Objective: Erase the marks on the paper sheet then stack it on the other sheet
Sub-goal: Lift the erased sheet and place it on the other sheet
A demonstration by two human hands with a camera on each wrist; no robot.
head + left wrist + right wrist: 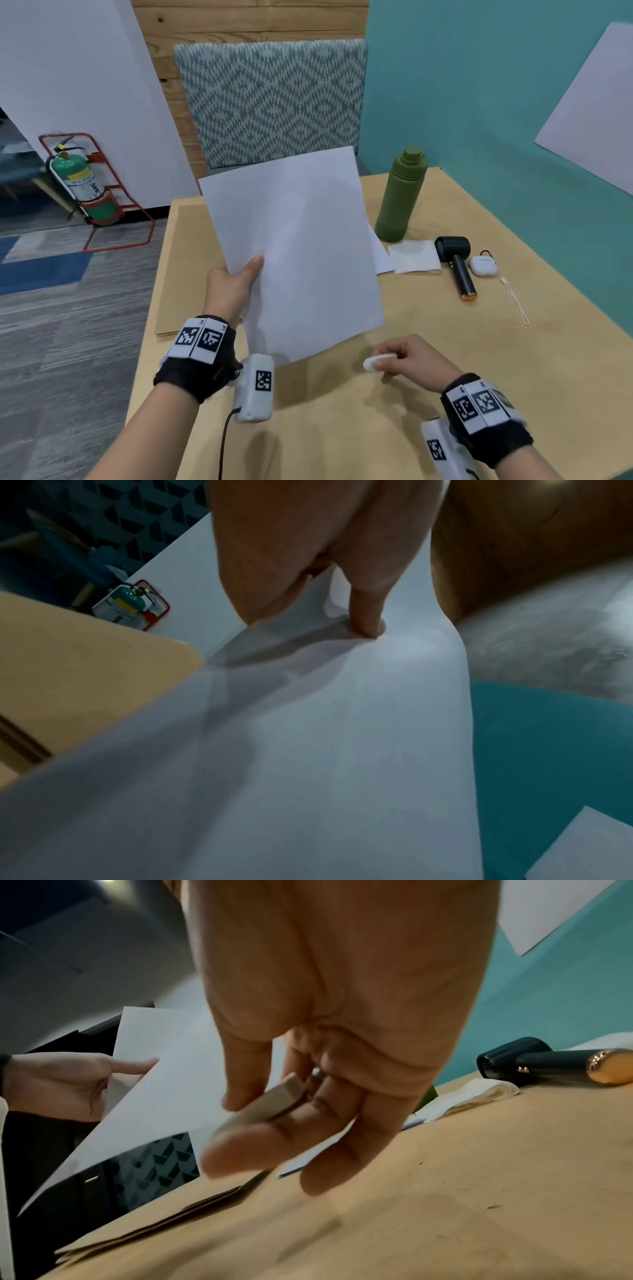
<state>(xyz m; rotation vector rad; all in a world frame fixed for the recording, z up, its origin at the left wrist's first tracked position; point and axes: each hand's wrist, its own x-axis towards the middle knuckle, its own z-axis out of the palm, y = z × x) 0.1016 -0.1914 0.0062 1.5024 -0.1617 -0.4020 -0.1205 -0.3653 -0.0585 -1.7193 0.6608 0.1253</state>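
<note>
I seem to be in an office: a plain wooden desk (428, 342) set against a teal partition wall (479, 85), an upholstered chair (270, 99) at its far edge, grey and blue carpet tiles (51, 308) on the floor to my left, and a green fire extinguisher (80, 181) in a red stand beside a white wall (68, 68)

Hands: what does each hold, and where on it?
Left hand pinches the paper sheet at its left edge, lifted off the table. Right hand pinches the white eraser by one end.
</note>
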